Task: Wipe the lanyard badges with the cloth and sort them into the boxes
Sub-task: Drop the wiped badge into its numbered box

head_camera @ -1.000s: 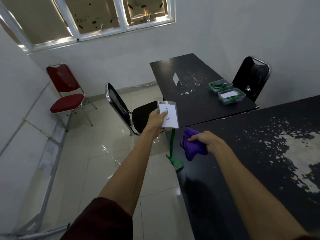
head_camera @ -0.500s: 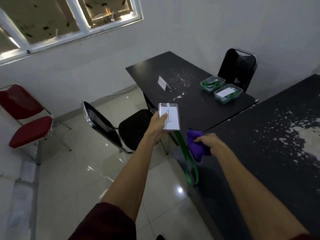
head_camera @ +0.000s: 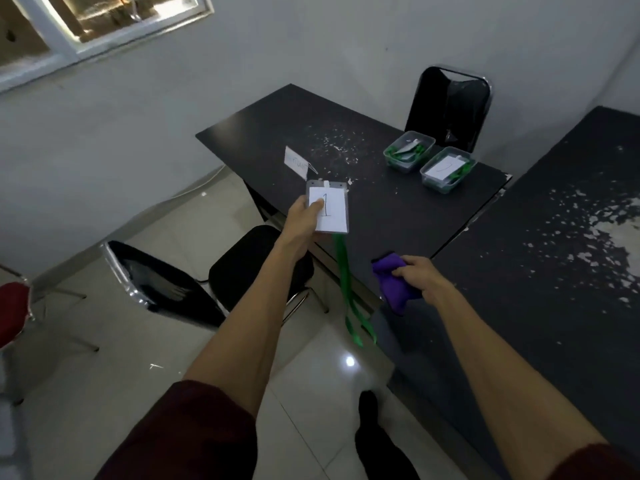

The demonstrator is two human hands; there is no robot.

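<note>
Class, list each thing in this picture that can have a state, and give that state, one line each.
Badge: held up by the left hand, card marked 1 showing.
Lanyard: hanging loose below the badge.
Cloth: bunched in the right hand.
Far box: open, holding green lanyards.
Near box: open, white card on top.

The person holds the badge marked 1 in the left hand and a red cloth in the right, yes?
Not quite. The head view shows the cloth is purple, not red. The left hand does hold the badge marked 1, and the right hand grips the cloth.
</note>
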